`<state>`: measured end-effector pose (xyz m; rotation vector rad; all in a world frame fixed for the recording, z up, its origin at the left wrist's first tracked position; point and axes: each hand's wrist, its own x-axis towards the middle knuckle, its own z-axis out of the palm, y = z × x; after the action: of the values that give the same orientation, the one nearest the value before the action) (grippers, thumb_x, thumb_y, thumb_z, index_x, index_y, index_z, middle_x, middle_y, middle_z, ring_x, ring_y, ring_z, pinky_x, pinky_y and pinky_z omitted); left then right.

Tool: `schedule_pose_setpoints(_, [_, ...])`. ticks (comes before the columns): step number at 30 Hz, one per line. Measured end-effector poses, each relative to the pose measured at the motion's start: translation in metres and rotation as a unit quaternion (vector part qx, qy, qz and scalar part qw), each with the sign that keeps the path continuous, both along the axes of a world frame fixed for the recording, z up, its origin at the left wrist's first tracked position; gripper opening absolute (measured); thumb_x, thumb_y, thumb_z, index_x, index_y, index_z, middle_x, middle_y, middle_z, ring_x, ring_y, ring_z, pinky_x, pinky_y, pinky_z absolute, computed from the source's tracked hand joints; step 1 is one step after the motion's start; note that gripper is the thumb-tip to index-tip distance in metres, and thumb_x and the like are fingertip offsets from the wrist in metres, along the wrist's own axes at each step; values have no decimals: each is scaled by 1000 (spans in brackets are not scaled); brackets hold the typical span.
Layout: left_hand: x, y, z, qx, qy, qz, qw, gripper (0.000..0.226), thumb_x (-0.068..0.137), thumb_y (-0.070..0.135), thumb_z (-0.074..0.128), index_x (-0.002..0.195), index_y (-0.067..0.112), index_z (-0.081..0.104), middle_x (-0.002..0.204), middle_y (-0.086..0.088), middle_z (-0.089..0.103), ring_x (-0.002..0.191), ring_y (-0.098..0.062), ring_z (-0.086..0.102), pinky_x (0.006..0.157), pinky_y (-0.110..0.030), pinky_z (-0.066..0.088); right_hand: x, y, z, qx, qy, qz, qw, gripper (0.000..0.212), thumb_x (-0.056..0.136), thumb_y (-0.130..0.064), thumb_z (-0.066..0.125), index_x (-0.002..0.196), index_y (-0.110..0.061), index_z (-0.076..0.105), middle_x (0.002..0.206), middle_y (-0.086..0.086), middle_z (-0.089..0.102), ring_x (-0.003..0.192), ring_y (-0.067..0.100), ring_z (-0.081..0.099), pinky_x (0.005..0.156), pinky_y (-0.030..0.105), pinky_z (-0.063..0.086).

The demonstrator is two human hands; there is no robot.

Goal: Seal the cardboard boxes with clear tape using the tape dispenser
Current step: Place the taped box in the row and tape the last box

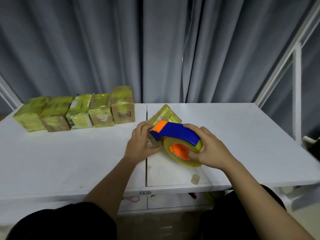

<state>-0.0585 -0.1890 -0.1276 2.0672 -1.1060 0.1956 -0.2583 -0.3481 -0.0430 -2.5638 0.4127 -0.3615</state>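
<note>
1. Five boxes (76, 111) are standing in a row along the back left of the table (69, 161), touching or nearly touching one another. All five are showing glossy, yellowish tape across their faces, so I am judging them as already sealed.
2. The left hand (141, 142) is steadying a sixth box (164, 115) near the middle of the table, with its fingers (144, 124) curled over the near left corner of that box. Much of this box is hidden behind the hand and the tool.
3. The tape dispenser (174, 132), blue with an orange tip, is lying across the top of the sixth box, its tip pointing left toward the left hand. The roll of clear tape (183, 153) is hanging at its near end.
4. The right hand (209, 148) is gripping the dispenser from the right, fingers wrapped over the blue body and thumb pressing on the orange hub.
5. A small crumpled scrap of tape (195, 178) is lying near the front edge of the table.
6. Judging by this layout, the work is nearing its end: five boxes look finished, and the sixth is being taped. It is already carrying some tape, though how much is left to do I cannot tell.
</note>
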Motion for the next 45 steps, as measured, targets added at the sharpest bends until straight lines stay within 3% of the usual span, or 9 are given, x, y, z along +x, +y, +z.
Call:
schedule_pose_setpoints(6, [1,-3,3,-4,-4,-11,1000,84,59,51,79,128,17,46,136,-1,40,119,-17,45,78,-34,51,-12,0,9,8,2,6,1000,80,69,-48,70,136,-54,26,115,-15,48,100,9,52,83,32,51])
schedule_pose_setpoints(14, [4,-3,-3,5,120,30,992,84,65,44,82,130,19,36,130,4,38,108,-11,50,77,-29,46,-20,-3,-7,19,5,-14,1000,75,67,-49,68,132,-53,31,114,-18,48,97,7,53,83,30,51])
schedule_pose_setpoints(19, [9,-5,-2,64,-48,70,994,84,63,67,64,120,7,50,139,-12,43,127,-29,44,94,-48,45,-22,-8,-15,6,21,-10,1000,79,73,-39,68,137,-57,27,116,-18,37,92,9,54,73,20,49])
schedule_pose_setpoints(24, [8,-12,5,105,-125,50,985,76,63,69,49,101,4,53,115,-12,59,108,-31,56,97,-44,44,-20,-8,-13,2,22,-10,1000,78,72,-29,73,136,-51,34,107,-11,42,93,8,49,74,15,42])
schedule_pose_setpoints(26, [11,-12,5,110,-111,42,987,74,64,68,53,107,7,52,117,-9,57,107,-28,54,90,-39,49,-18,-6,-11,30,22,-4,999,77,73,-21,74,135,-48,36,110,-11,41,92,9,52,76,18,46])
schedule_pose_setpoints(30, [18,-9,2,167,-110,28,979,87,72,65,57,145,24,32,145,-7,40,132,-28,39,102,-44,43,-12,-1,-8,58,18,-3,998,72,74,-18,76,131,-43,40,122,-12,35,97,12,53,80,22,50])
schedule_pose_setpoints(34, [25,-10,11,194,-125,44,972,88,73,70,45,149,31,25,149,-7,37,135,-29,37,110,-49,31,-1,8,-9,59,12,-9,998,65,76,-35,75,126,-43,36,116,-9,39,92,16,56,77,24,49])
schedule_pose_setpoints(38, [32,-12,17,239,-87,67,965,89,80,66,56,151,33,15,157,-3,22,145,-21,18,115,-52,9,17,15,-13,-37,17,0,999,66,79,-47,71,130,-39,30,121,-7,40,88,18,57,68,21,47])
schedule_pose_setpoints(45, [31,-13,18,269,-100,43,957,95,78,70,55,152,32,7,159,-3,13,147,-22,11,115,-52,13,17,-2,-23,117,14,1,993,63,72,-57,75,121,-45,36,113,-8,45,94,9,54,79,23,49])
